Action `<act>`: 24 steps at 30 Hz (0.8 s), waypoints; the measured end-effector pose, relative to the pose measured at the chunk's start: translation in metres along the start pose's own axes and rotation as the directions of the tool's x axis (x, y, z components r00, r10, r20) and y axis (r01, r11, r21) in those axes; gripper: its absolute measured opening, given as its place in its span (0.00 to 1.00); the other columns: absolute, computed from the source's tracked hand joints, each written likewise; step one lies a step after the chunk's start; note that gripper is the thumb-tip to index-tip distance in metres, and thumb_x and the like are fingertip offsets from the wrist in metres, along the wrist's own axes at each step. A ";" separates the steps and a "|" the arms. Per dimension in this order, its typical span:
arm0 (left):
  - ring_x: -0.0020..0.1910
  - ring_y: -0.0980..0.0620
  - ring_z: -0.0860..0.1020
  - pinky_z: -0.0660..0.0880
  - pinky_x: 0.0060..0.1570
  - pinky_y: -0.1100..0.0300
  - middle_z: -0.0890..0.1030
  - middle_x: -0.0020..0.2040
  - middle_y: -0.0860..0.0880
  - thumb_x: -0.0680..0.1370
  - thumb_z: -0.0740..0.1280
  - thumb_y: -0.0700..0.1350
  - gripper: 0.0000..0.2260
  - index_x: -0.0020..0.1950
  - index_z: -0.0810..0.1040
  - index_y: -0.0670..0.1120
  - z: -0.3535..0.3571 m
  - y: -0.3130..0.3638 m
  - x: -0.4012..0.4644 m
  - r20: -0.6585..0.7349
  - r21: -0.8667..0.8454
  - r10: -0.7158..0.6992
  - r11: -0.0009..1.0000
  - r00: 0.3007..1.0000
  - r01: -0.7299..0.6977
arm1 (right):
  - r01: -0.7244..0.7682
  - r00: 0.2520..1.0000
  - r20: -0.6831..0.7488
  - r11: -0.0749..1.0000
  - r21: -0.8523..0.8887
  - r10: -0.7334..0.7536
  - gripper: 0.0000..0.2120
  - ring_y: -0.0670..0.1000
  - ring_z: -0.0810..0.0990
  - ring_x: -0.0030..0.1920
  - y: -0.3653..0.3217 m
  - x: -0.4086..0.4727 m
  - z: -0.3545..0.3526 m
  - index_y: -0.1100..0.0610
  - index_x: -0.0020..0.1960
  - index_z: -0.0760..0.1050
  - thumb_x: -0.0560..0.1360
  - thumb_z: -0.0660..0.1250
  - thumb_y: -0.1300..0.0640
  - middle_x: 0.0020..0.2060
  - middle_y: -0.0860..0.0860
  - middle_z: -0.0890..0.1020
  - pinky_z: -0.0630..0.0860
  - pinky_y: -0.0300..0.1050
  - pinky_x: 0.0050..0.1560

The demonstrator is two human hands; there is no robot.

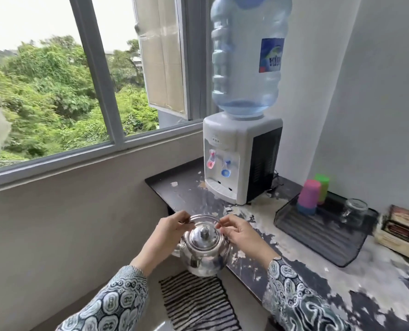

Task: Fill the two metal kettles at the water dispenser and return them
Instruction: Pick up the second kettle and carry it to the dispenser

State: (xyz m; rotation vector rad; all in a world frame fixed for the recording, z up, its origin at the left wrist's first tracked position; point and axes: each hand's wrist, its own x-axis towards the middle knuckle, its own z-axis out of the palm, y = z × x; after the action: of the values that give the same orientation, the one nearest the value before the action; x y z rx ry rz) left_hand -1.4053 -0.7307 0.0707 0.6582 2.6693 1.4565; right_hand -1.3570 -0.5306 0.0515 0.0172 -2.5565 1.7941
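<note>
Kettle (204,249), lid on, in both hands (172,229)

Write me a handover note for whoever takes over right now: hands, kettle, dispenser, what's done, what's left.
Left hand grips the metal kettle by its wire handle; right hand pinches the handle's other side.
Kettle is held short of the counter edge, lid on, not yet under a tap.
Water dispenser stands at the counter's far end; its bottle is nearly empty.
Done: one kettle brought over.
Left: remove lid, fill, return it. Second kettle is not in view.
</note>
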 end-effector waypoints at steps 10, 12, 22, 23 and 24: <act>0.32 0.65 0.74 0.69 0.35 0.74 0.79 0.38 0.53 0.76 0.66 0.38 0.06 0.45 0.74 0.49 0.021 -0.068 0.170 0.110 0.047 0.018 0.999 0.994 -0.024 | -0.102 0.953 -0.285 0.995 0.019 0.103 0.07 0.40 0.74 0.43 0.059 0.149 0.006 0.59 0.54 0.73 0.77 0.60 0.59 0.42 0.44 0.76 0.69 0.25 0.39; 0.37 0.59 0.76 0.69 0.36 0.76 0.79 0.41 0.51 0.76 0.65 0.37 0.06 0.48 0.75 0.48 0.022 -0.082 0.209 0.148 0.053 0.020 0.998 0.989 -0.029 | -0.122 0.937 -0.324 0.991 0.046 0.130 0.06 0.46 0.75 0.46 0.069 0.183 0.009 0.58 0.53 0.72 0.78 0.60 0.58 0.43 0.47 0.76 0.69 0.30 0.43; 0.44 0.56 0.77 0.70 0.43 0.74 0.77 0.42 0.59 0.75 0.65 0.35 0.07 0.52 0.78 0.43 0.030 -0.139 0.332 0.295 0.074 0.047 0.995 0.954 -0.071 | -0.233 0.879 -0.388 0.959 0.160 0.278 0.03 0.50 0.78 0.50 0.105 0.283 0.017 0.54 0.49 0.73 0.76 0.63 0.56 0.47 0.52 0.80 0.71 0.40 0.53; 0.45 0.55 0.77 0.70 0.44 0.72 0.77 0.42 0.58 0.75 0.65 0.35 0.07 0.52 0.78 0.43 0.032 -0.145 0.341 0.311 0.071 0.055 0.994 0.949 -0.080 | -0.238 0.872 -0.395 0.956 0.173 0.288 0.02 0.49 0.78 0.50 0.109 0.290 0.017 0.53 0.48 0.73 0.76 0.63 0.56 0.47 0.51 0.80 0.71 0.40 0.53; 0.46 0.54 0.77 0.70 0.45 0.70 0.78 0.43 0.56 0.75 0.65 0.36 0.07 0.51 0.78 0.43 0.034 -0.149 0.349 0.326 0.073 0.062 0.993 0.943 -0.091 | -0.243 0.866 -0.402 0.952 0.187 0.299 0.01 0.49 0.78 0.51 0.113 0.296 0.018 0.51 0.47 0.73 0.76 0.64 0.56 0.47 0.50 0.80 0.71 0.39 0.53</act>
State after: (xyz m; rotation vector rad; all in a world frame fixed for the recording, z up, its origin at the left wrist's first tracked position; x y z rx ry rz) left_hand -1.7671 -0.6427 -0.0093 0.9276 2.4853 1.1324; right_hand -1.6556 -0.5083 -0.0543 -0.6902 -2.2095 1.7948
